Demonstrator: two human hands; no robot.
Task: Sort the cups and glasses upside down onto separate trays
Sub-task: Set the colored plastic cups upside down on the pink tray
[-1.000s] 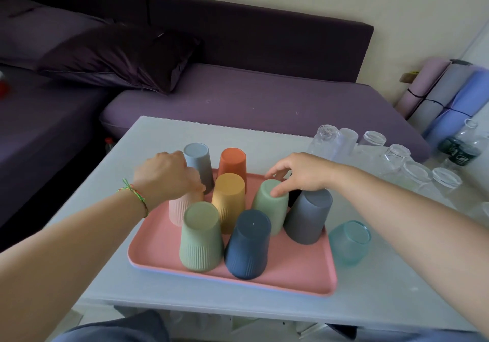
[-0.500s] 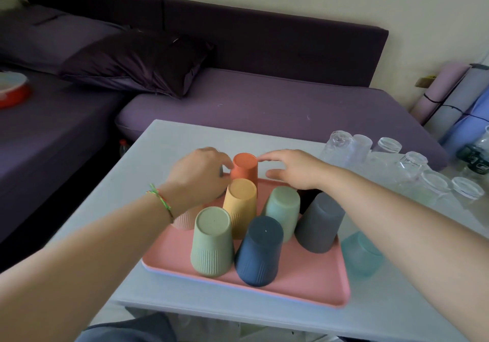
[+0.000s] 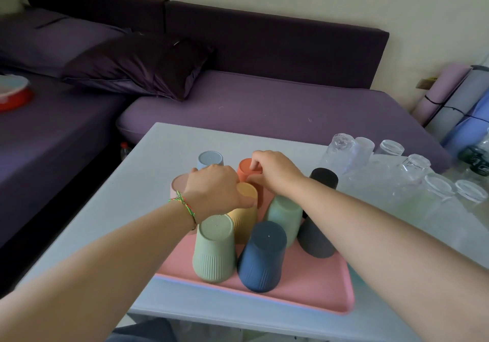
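A pink tray point(image 3: 317, 290) on the white table point(image 3: 148, 183) holds several upside-down plastic cups. My right hand point(image 3: 275, 172) pinches the top of the orange cup point(image 3: 244, 169) at the back. My left hand point(image 3: 214, 191) curls its fingers over the top of the yellow cup point(image 3: 244, 221), between the pink cup point(image 3: 178, 184) and the light blue cup point(image 3: 210, 157). A sage cup point(image 3: 214, 249), a navy cup point(image 3: 263, 258), a mint cup point(image 3: 284, 217), a dark grey cup point(image 3: 315, 242) and a black cup point(image 3: 324, 177) stand around them. Several clear glasses point(image 3: 412, 167) stand inverted to the right.
A purple sofa point(image 3: 264, 103) with a dark pillow point(image 3: 137, 66) runs behind the table. Rolled mats point(image 3: 449, 95) lean in the right corner beside some bottles point(image 3: 476, 156). A red bowl point(image 3: 13, 93) sits on the left seat.
My right hand went from the mint cup to the orange cup and took hold of its top. My left hand left the pink cup and moved right onto the yellow cup. The camera tilted closer.
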